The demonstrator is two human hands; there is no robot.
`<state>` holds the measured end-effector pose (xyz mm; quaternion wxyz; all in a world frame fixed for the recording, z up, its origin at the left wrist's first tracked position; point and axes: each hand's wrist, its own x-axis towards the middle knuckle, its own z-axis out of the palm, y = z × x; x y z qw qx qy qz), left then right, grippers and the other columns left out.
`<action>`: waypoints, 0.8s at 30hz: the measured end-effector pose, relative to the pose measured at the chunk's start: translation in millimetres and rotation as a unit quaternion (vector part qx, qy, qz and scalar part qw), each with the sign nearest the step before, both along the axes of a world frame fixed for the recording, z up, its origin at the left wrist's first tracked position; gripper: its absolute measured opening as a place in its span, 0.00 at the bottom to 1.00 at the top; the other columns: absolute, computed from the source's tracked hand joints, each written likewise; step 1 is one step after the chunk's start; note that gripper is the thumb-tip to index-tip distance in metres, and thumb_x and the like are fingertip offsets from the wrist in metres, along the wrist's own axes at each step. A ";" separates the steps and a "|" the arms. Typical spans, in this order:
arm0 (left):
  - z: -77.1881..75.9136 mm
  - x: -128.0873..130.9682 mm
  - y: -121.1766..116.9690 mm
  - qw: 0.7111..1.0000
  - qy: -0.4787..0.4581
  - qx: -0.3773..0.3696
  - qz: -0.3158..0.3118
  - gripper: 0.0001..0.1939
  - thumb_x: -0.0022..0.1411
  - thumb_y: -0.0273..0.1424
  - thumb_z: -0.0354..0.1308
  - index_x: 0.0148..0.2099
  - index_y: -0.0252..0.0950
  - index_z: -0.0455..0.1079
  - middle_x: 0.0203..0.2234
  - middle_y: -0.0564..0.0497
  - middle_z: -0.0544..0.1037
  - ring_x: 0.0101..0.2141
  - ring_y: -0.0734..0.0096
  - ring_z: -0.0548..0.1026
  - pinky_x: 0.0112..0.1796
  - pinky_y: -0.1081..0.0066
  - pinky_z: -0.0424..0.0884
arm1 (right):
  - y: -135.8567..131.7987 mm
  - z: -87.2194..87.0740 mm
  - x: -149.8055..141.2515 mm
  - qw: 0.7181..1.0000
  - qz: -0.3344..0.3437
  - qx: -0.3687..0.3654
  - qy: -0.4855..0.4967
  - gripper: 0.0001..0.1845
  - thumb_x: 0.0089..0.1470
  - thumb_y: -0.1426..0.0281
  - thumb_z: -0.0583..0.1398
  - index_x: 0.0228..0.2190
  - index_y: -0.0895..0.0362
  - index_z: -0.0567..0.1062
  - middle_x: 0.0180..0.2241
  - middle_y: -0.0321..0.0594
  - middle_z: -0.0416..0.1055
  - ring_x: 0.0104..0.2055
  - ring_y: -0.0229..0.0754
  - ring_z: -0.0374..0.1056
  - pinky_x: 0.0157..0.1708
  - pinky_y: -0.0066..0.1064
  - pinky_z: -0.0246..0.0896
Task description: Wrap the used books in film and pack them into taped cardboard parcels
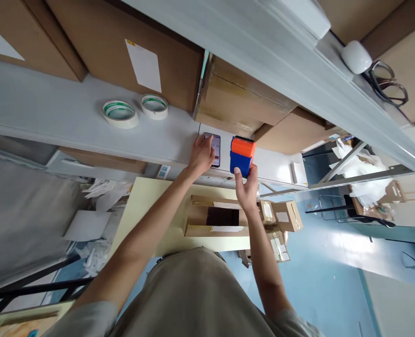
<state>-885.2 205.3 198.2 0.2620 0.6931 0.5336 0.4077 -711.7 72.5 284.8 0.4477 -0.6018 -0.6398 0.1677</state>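
My left hand [202, 154] rests over a smartphone [216, 149] that lies on the grey shelf. Its fingers are partly stretched out, with a fingertip at the lit screen. An orange and blue tape dispenser [241, 154] with a dark toothed edge is in my right hand [247, 189], thumb on the near side. It is held up just over the shelf's front edge, right of the phone. Below my forearms, a long open cardboard box [196, 230] sits on a pale yellow board [147, 192].
Two rolls of tape, one nearer [128, 122] and one farther [160, 113], lie on the shelf to the left. Cardboard boxes [179, 70] line its back. A grey beam [263, 51] crosses above, with glasses [386, 84] on the upper shelf. Small cartons [287, 216] are stacked lower right.
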 end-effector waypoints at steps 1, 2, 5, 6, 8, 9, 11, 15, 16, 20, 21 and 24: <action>6.1 -4.4 -9.2 0.999 -0.050 -0.004 -0.009 0.29 0.81 0.37 0.48 0.75 0.30 0.69 0.70 0.31 0.77 0.76 0.45 0.66 0.78 0.44 0.57 | -6.9 0.9 0.1 1.000 -0.002 -0.011 -0.006 0.26 0.74 0.38 0.57 0.45 0.49 0.65 0.37 0.38 0.73 0.38 0.46 0.70 0.41 0.40 0.71; 11.8 -9.6 -20.9 0.994 -0.110 -0.014 -0.026 0.28 0.82 0.40 0.48 0.73 0.32 0.72 0.69 0.33 0.78 0.74 0.46 0.70 0.76 0.46 0.61 | -14.4 1.7 1.2 1.000 0.001 -0.026 -0.013 0.26 0.74 0.39 0.58 0.45 0.49 0.65 0.38 0.38 0.74 0.38 0.46 0.70 0.41 0.39 0.71; 22.8 -29.2 -67.3 0.935 -0.305 -0.117 -0.142 0.30 0.82 0.52 0.50 0.68 0.39 0.79 0.66 0.39 0.82 0.69 0.47 0.76 0.68 0.52 0.74 | -39.1 4.0 8.4 0.994 0.039 -0.095 -0.046 0.24 0.73 0.42 0.59 0.47 0.49 0.67 0.38 0.40 0.77 0.38 0.48 0.73 0.39 0.39 0.71; 23.9 -36.7 -84.2 0.907 -0.356 -0.157 -0.162 0.31 0.80 0.55 0.52 0.66 0.39 0.81 0.65 0.40 0.83 0.68 0.45 0.77 0.65 0.53 0.77 | -47.2 4.8 11.0 0.989 0.055 -0.121 -0.063 0.23 0.73 0.43 0.60 0.47 0.50 0.68 0.38 0.40 0.78 0.37 0.48 0.74 0.38 0.39 0.71; 23.0 -52.3 -115.1 0.866 -0.416 -0.211 -0.181 0.33 0.77 0.59 0.56 0.64 0.40 0.84 0.64 0.40 0.84 0.66 0.44 0.79 0.62 0.54 0.78 | -61.9 6.7 14.3 0.978 0.081 -0.164 -0.104 0.22 0.72 0.45 0.61 0.47 0.50 0.68 0.36 0.40 0.78 0.35 0.49 0.75 0.36 0.38 0.71; 21.3 -60.0 -127.8 0.853 -0.432 -0.227 -0.182 0.33 0.75 0.60 0.59 0.63 0.40 0.84 0.64 0.40 0.84 0.66 0.44 0.79 0.62 0.55 0.78 | -68.2 7.8 14.8 0.971 0.090 -0.180 -0.127 0.21 0.71 0.45 0.61 0.47 0.49 0.68 0.35 0.39 0.78 0.34 0.49 0.75 0.35 0.38 0.70; 17.6 -74.5 -146.8 0.840 -0.447 -0.249 -0.179 0.34 0.72 0.61 0.64 0.63 0.40 0.85 0.63 0.39 0.84 0.64 0.44 0.81 0.60 0.55 0.78 | -78.5 11.0 13.0 0.959 0.105 -0.196 -0.175 0.20 0.70 0.47 0.62 0.47 0.49 0.68 0.33 0.38 0.78 0.32 0.49 0.75 0.33 0.37 0.69; 18.6 -100.2 -168.3 0.828 -0.455 -0.263 -0.194 0.31 0.67 0.58 0.72 0.59 0.40 0.86 0.56 0.39 0.88 0.59 0.45 0.83 0.60 0.54 0.78 | -91.8 23.7 2.4 0.936 0.172 -0.172 -0.255 0.16 0.70 0.52 0.62 0.46 0.49 0.68 0.33 0.38 0.76 0.31 0.48 0.73 0.32 0.37 0.69; 21.5 -106.3 -172.6 0.828 -0.453 -0.259 -0.205 0.30 0.67 0.57 0.73 0.58 0.40 0.86 0.55 0.40 0.88 0.58 0.46 0.84 0.59 0.55 0.79 | -94.2 28.2 -0.8 0.929 0.195 -0.162 -0.269 0.14 0.71 0.54 0.62 0.47 0.49 0.68 0.34 0.40 0.77 0.32 0.48 0.74 0.33 0.38 0.70; 37.5 -127.2 -189.6 0.847 -0.430 -0.217 -0.225 0.23 0.68 0.50 0.74 0.56 0.41 0.86 0.53 0.42 0.87 0.49 0.57 0.85 0.50 0.63 0.81 | -102.8 46.0 -13.1 0.901 0.263 -0.136 -0.318 0.14 0.72 0.60 0.62 0.54 0.51 0.69 0.41 0.45 0.80 0.40 0.52 0.78 0.38 0.41 0.76; 40.9 -131.1 -193.5 0.854 -0.424 -0.205 -0.221 0.22 0.69 0.50 0.74 0.55 0.40 0.86 0.52 0.42 0.87 0.46 0.60 0.84 0.48 0.64 0.80 | -105.2 49.3 -15.8 0.894 0.273 -0.130 -0.329 0.14 0.72 0.61 0.63 0.54 0.51 0.69 0.41 0.45 0.79 0.41 0.52 0.78 0.38 0.41 0.77; 46.4 -139.8 -202.6 0.869 -0.410 -0.189 -0.203 0.20 0.69 0.49 0.73 0.52 0.39 0.85 0.47 0.44 0.87 0.42 0.64 0.82 0.45 0.65 0.80 | -112.9 54.8 -22.5 0.879 0.287 -0.120 -0.361 0.14 0.70 0.62 0.64 0.53 0.51 0.69 0.40 0.45 0.80 0.40 0.52 0.79 0.37 0.41 0.77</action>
